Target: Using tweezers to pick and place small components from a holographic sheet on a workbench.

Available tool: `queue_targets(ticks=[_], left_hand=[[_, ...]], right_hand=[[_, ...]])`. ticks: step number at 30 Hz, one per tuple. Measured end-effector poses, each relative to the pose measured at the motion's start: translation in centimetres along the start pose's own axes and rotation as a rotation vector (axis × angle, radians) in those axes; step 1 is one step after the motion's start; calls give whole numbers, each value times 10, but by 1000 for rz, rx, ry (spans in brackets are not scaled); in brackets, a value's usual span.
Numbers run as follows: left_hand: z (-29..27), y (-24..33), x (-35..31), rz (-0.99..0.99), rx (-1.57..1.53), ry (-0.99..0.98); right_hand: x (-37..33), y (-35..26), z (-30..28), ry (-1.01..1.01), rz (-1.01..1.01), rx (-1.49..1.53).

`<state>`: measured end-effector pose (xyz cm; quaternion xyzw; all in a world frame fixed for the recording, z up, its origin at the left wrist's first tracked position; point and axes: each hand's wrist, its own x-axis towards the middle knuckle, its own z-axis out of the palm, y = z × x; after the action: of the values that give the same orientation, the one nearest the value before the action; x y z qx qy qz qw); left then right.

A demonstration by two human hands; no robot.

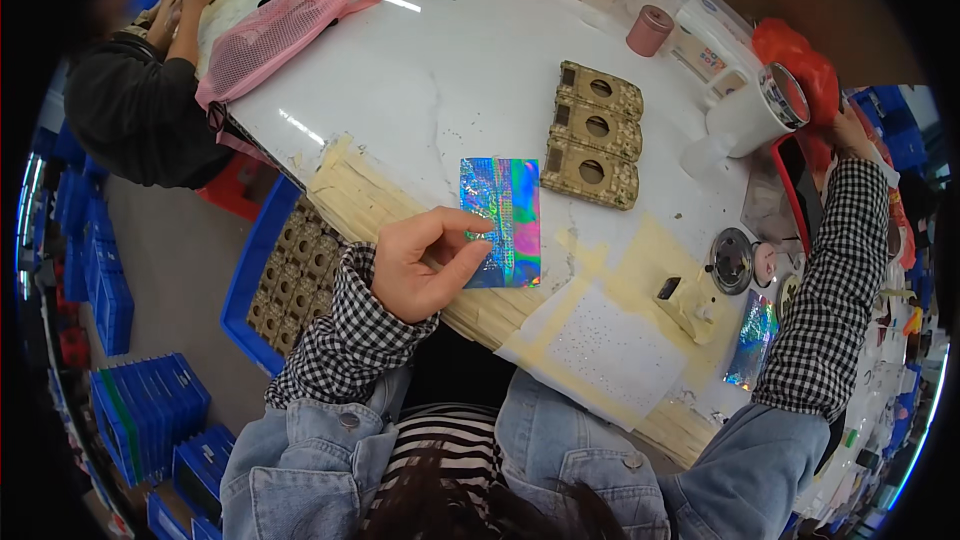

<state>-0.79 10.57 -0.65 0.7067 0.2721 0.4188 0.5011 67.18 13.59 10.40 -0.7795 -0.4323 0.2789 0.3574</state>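
Note:
My left hand [425,265] is held over a shiny holographic sheet [518,225], thumb and index finger curled into a pinch. Whatever sits between those fingertips, if anything, is too small to make out. Right of the sheet lie three camouflage-patterned shells [590,135] side by side, each with a round hole. A white paper [620,350] dotted with tiny specks is taped at the table's near edge. Far to the right, my right hand [853,135] reaches beside a red plastic bag [800,60] and a white mug [755,110]; its fingers are mostly hidden.
A blue crate [235,305] of similar shells stands below the table's left edge. A pink mesh bag [270,40] lies at far left, near a co-worker in dark clothes [145,115]. A red-edged phone [795,185], round metal dish [732,260] and pink cylinder [650,30] occupy the right side.

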Motion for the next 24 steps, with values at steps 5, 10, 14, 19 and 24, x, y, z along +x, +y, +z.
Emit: queue_targets(ticks=[5, 10, 14, 19, 24], left_hand=[[-3, 1, -1, -34, 41, -28], [-3, 3, -1, -20, 57, -29], [-1, 0, -1, 16, 60, 16], [0, 0, 0, 32, 75, 24], [-3, -4, -2, 40, 76, 14]], right_hand=[[16, -12, 33, 188, -236, 173], [13, -17, 24, 329, -354, 30], [1, -18, 3, 625, -225, 20], [-29, -16, -22, 600, -82, 173], [-61, -17, -22, 866, -153, 463]])
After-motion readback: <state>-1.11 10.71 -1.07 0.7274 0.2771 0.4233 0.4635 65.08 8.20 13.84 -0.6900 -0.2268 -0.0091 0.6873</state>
